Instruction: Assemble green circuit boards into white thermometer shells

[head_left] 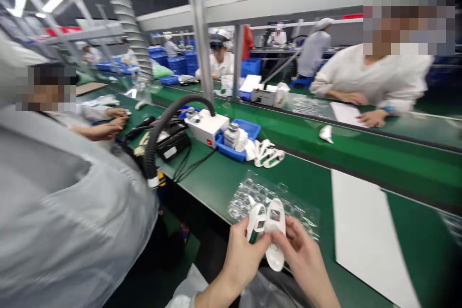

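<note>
Near the bench's front edge, my left hand (243, 252) grips a white plastic housing (257, 216) with a green circuit board showing in it. My right hand (301, 250) holds a white oval shell (276, 221) with a rectangular window, upright beside the housing. The thumbs of both hands meet at the lower part of the two pieces. Behind them lies a clear bubble sheet (245, 195) on the green bench. Several similar white housings (269, 155) rest farther back.
A blue tray (236, 154) with a bottle stands by a white box (206, 125) with a black hose (159, 130). White sheets (364, 231) lie to the right. A person in grey-white clothing is close at left; another sits across the green belt (306, 142).
</note>
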Action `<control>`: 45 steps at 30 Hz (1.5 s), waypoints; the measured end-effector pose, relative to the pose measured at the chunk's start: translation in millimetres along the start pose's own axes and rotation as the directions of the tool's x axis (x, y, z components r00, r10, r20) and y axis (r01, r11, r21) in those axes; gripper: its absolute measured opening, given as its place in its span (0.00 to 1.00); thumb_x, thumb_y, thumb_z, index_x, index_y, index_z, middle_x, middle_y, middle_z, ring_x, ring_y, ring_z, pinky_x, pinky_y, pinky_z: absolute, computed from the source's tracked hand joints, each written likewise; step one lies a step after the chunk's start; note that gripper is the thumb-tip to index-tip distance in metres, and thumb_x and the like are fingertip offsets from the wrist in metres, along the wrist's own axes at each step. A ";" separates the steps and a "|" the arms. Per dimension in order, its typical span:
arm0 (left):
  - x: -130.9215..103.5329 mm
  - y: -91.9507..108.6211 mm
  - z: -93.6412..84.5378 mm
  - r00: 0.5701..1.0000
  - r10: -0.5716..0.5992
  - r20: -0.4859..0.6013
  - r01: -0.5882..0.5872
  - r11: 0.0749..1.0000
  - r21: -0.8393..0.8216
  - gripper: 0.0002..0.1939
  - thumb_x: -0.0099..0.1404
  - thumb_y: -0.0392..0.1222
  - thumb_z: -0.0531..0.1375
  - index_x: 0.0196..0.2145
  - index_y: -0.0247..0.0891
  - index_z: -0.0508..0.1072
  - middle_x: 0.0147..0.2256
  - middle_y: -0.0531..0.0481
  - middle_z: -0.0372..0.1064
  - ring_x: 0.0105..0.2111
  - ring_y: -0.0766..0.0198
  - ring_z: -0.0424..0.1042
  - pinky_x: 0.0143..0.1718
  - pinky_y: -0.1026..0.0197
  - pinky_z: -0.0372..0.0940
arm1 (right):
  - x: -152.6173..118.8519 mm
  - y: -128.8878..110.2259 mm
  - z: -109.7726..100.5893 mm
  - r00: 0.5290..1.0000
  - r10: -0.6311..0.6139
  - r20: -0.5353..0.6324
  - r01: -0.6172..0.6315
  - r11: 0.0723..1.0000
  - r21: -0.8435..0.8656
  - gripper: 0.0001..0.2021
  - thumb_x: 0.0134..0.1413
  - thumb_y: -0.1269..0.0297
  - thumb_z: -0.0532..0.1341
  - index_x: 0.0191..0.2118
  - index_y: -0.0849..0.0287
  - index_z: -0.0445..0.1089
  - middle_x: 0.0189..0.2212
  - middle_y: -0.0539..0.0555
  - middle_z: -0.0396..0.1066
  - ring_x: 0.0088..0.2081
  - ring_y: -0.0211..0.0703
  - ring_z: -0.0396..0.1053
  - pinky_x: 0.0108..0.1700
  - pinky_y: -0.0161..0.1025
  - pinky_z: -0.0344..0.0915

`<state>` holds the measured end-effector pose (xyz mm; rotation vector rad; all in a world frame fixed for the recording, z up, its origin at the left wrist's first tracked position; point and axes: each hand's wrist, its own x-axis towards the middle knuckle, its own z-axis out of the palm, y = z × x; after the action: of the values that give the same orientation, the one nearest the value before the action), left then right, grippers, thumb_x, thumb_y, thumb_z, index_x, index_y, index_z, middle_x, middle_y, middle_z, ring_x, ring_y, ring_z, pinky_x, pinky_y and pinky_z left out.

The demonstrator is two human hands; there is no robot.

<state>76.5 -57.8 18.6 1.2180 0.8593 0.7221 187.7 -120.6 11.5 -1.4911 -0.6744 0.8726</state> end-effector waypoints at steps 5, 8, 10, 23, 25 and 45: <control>-26.0 -2.1 -31.8 0.996 -0.012 -0.088 0.008 0.999 -0.040 0.14 0.61 0.50 0.61 0.33 0.36 0.70 0.23 0.56 0.62 0.16 0.73 0.56 0.16 0.69 0.54 | -20.6 19.3 46.1 0.973 0.156 0.172 -0.173 0.981 0.090 0.21 0.49 0.43 0.62 0.33 0.59 0.70 0.18 0.51 0.67 0.20 0.44 0.63 0.23 0.37 0.59; -37.2 -13.0 -55.1 0.986 -0.024 -0.166 0.007 0.995 -0.100 0.19 0.58 0.55 0.63 0.37 0.37 0.68 0.22 0.57 0.62 0.15 0.74 0.56 0.14 0.70 0.52 | -23.2 22.1 68.7 0.956 0.151 0.251 -0.190 0.972 0.139 0.20 0.49 0.44 0.64 0.31 0.59 0.70 0.17 0.51 0.66 0.21 0.43 0.63 0.23 0.36 0.59; -38.8 -23.1 -77.6 0.959 -0.046 -0.280 -0.007 0.982 -0.186 0.22 0.58 0.60 0.60 0.34 0.37 0.67 0.19 0.59 0.59 0.13 0.75 0.54 0.12 0.71 0.47 | -21.9 21.8 88.0 0.935 0.150 0.323 -0.226 0.950 0.214 0.19 0.50 0.45 0.64 0.34 0.59 0.70 0.20 0.51 0.67 0.20 0.40 0.63 0.22 0.34 0.59; 8.8 -30.6 -239.9 0.694 -0.171 -0.699 -0.145 0.918 -0.369 0.29 0.55 0.69 0.56 0.23 0.35 0.68 0.14 0.55 0.60 0.12 0.70 0.57 0.13 0.68 0.49 | 28.9 50.4 270.6 0.707 0.354 0.613 -0.574 0.793 0.203 0.30 0.41 0.36 0.63 0.33 0.63 0.67 0.14 0.50 0.67 0.10 0.28 0.53 0.10 0.24 0.39; 0.5 -36.0 -242.4 0.673 -0.192 -0.714 -0.126 0.922 -0.367 0.29 0.55 0.68 0.56 0.20 0.36 0.67 0.12 0.56 0.58 0.11 0.70 0.55 0.12 0.68 0.48 | 31.8 53.2 289.8 0.699 0.344 0.627 -0.577 0.789 0.210 0.27 0.43 0.38 0.63 0.30 0.62 0.66 0.13 0.50 0.67 0.10 0.29 0.54 0.09 0.25 0.39; 7.8 -35.7 -240.1 0.631 -0.178 -0.755 -0.216 0.895 -0.391 0.28 0.56 0.67 0.55 0.21 0.37 0.66 0.12 0.57 0.57 0.11 0.70 0.57 0.11 0.68 0.49 | 39.2 53.3 318.3 0.708 0.245 0.662 -0.508 0.828 0.237 0.22 0.47 0.43 0.61 0.31 0.61 0.67 0.11 0.48 0.66 0.08 0.31 0.52 0.08 0.27 0.43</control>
<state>-126.6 58.4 -46.7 0.4378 1.2909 1.4407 -60.2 81.8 -45.5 -0.9580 -0.5853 1.7645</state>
